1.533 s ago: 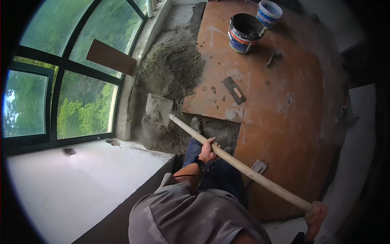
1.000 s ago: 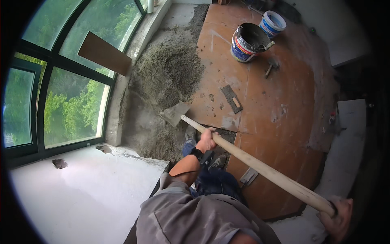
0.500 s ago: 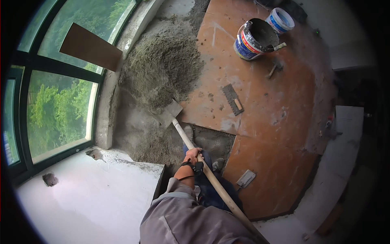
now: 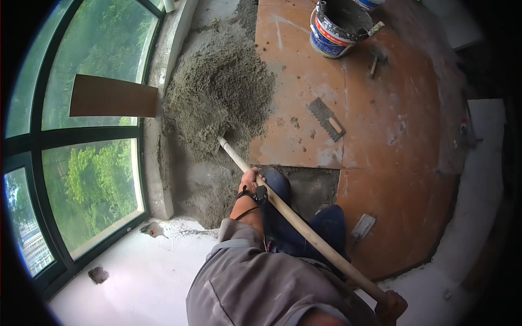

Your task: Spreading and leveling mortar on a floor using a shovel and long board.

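My left hand (image 4: 251, 179) is wrapped around the wooden shaft of a shovel (image 4: 293, 218), partway along it. At the lower right, my right hand (image 4: 391, 308) is closed around the upper end of the same shaft. The shaft slants from there up to the left, into the near side of a heap of grey, crumbly mortar mix (image 4: 217, 95). Its blade is sunk in the heap and hidden. A dark band and a small black device sit on my left wrist. My bent knees are beside the shaft.
Orange-brown boards (image 4: 391, 136) cover the floor at right. On them lie a notched trowel (image 4: 326, 118), a hammer (image 4: 375, 62), a flat trowel (image 4: 363, 226) and a bucket (image 4: 333, 38) of grey paste. Left are green-framed windows (image 4: 89, 135), a brown board (image 4: 113, 96) and a white wall (image 4: 141, 271).
The shovel blade, visible before at the heap's edge, has been pushed forward into the mix. My right hand has come into view on the handle's end. My view has shifted and my knees show more.
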A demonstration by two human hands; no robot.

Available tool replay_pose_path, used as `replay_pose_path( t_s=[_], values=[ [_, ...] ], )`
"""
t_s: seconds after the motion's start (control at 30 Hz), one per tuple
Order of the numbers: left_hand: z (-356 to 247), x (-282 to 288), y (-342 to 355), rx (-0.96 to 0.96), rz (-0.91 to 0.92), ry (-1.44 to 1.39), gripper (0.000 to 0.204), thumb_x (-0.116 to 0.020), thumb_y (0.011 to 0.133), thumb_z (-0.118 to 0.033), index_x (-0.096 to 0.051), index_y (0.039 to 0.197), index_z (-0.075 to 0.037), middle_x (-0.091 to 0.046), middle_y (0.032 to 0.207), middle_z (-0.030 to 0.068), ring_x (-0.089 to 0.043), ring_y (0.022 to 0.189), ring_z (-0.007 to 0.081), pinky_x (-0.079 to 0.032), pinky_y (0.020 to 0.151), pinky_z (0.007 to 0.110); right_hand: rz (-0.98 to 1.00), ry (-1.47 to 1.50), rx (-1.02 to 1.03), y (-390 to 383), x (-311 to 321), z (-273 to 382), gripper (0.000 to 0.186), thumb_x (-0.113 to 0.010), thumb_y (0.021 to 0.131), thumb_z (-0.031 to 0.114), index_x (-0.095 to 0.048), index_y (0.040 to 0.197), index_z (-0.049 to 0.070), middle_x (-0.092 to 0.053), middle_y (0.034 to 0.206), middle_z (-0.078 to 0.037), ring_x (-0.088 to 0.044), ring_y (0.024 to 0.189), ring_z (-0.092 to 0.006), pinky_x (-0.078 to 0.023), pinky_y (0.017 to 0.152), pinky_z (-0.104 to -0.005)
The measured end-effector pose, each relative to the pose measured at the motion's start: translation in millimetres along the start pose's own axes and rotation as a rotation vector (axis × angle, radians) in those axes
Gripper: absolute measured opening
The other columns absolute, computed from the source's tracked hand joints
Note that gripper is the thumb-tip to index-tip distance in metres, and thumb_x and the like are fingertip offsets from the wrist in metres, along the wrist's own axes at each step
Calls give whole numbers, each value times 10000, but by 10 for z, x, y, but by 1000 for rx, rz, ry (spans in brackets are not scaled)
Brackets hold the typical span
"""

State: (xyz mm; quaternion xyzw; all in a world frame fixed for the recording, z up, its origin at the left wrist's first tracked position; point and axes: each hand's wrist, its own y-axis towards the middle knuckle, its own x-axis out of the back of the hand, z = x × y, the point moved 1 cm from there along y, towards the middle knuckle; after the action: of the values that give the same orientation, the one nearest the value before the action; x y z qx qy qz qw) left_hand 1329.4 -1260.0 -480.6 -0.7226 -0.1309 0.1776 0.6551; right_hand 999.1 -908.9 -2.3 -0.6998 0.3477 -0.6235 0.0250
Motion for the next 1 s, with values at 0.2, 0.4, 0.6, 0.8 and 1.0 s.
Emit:
replay_pose_path(
  t_s=[0.2,0.4,0.6,0.8,1.0],
  values=[
    [345,-41,-462,-64,-21,-64,101,-557,767,-91,-467,775,-47,-455,532,59,-474,415,213,-464,409,341,-66,-3,216,-158,-264,-565,145,-546,743,182,-469,770,62,-469,562,-82,-479,443,-301,-368,397,-380],
    [933,-322,-1172,-31,71,-325,147,-592,742,-111,-450,735,-72,-471,546,57,-463,423,204,-464,428,330,-473,-14,460,-7,-444,-1599,126,-505,722,153,-469,639,66,-475,568,-104,-475,465,-321,-364,431,-401],
    [1619,-201,-1554,-86,237,-636,176,-567,736,-129,-437,622,-93,-452,527,66,-457,460,227,-469,505,363,-500,-201,340,252,-14,-2454,162,-456,768,181,-491,672,56,-485,623,-111,-486,552,-311,-363,501,-398],
    [2519,178,-1702,-58,229,-742,119,-494,690,-110,-412,605,-96,-421,522,52,-431,465,213,-455,502,355,-629,-247,400,135,23,-2656,253,-409,816,233,-528,718,33,-485,690,-125,-437,582,-313,-301,510,-385],
    [2854,-217,-2032,-21,35,-486,119,-540,710,-104,-438,650,-92,-415,545,37,-462,491,191,-462,508,361,-330,232,186,-236,-419,-3465,244,-478,750,276,-545,666,57,-517,600,-121,-501,564,-333,-364,519,-412]
  ],
)
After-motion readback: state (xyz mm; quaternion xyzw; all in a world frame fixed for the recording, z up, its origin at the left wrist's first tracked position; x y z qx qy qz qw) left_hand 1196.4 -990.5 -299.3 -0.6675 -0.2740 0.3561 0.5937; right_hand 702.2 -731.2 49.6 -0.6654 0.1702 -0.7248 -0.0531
